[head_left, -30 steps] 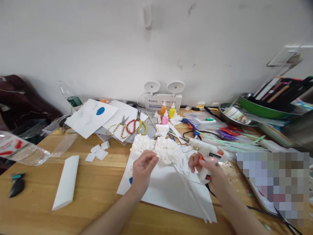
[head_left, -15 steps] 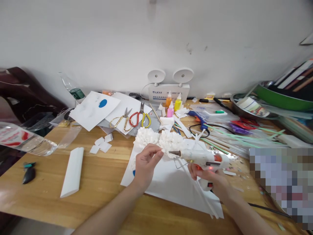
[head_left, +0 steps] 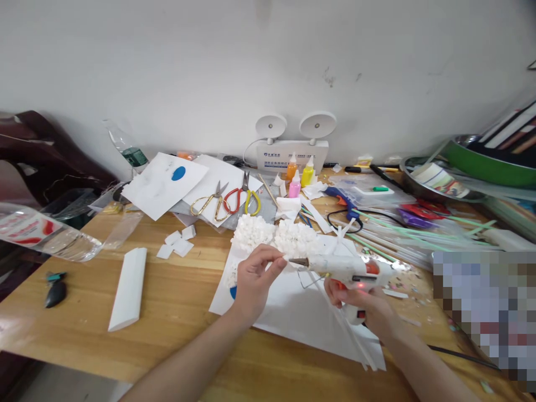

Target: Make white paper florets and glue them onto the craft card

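My right hand [head_left: 362,304] grips the handle of a white glue gun [head_left: 341,267], whose metal nozzle points left. My left hand [head_left: 257,282] is closed in a pinch at the nozzle's tip, with a tiny white piece between thumb and forefinger. Behind the fingers, two fluffy white clusters [head_left: 296,237] rest at the top of a white sheet [head_left: 293,318]. A blue spot shows beside my left wrist. A bent wire stand hangs below the gun's barrel, and thin white strips lie on the sheet under my right hand.
Scissors [head_left: 213,201], red-and-yellow pliers [head_left: 243,198] and small paint bottles [head_left: 295,185] lie behind. Small white squares [head_left: 182,247], a folded white paper [head_left: 128,290] and a water bottle [head_left: 50,231] are left. Clear and green sticks [head_left: 402,231] spread right, near a metal bowl [head_left: 444,184].
The whole view has shifted slightly, with things appearing a little further right. Both hands keep nearly the same pose, the left fingertips still at the glue gun's nozzle.
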A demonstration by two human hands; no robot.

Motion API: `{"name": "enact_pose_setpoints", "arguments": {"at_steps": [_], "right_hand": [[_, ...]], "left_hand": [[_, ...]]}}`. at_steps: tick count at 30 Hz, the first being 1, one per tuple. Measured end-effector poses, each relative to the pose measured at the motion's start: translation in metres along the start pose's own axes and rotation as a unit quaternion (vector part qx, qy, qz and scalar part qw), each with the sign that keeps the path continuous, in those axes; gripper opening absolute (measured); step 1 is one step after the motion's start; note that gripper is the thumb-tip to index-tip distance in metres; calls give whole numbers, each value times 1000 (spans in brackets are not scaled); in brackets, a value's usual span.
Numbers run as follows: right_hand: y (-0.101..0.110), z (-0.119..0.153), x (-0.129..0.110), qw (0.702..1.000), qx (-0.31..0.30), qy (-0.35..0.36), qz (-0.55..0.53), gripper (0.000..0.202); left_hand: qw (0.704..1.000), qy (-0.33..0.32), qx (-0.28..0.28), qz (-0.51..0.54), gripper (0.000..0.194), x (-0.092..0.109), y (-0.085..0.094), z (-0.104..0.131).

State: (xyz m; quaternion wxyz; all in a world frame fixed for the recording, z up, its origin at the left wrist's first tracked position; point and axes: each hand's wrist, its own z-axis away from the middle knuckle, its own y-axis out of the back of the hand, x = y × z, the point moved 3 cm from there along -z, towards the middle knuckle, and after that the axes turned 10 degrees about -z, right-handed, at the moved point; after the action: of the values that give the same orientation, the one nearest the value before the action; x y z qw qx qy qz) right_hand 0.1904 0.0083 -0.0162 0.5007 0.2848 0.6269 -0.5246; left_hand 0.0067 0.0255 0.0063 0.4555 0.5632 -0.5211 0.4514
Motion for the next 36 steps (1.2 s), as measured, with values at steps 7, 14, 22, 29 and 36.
{"name": "enact_pose_setpoints", "arguments": {"at_steps": [7,14,22,29,36], "right_hand": [[3,1,0,999,17,-30,28,19],[7,2,4,999,31,-30,23,18],[4,1,0,999,34,-24,24,17],[5,1,1,999,29,-24,34,19],[4,1,0,999,25,-25,29,18]], "left_hand": [[1000,1,7,-7,8,1,0,-1],[1000,4,2,-9,8,0,0,0],[1000,-2,-1,4,5,0,0,0],[1000,-8,-1,5,4,-2,0,1],[1000,1,5,6,5,-5,0,0]]}}
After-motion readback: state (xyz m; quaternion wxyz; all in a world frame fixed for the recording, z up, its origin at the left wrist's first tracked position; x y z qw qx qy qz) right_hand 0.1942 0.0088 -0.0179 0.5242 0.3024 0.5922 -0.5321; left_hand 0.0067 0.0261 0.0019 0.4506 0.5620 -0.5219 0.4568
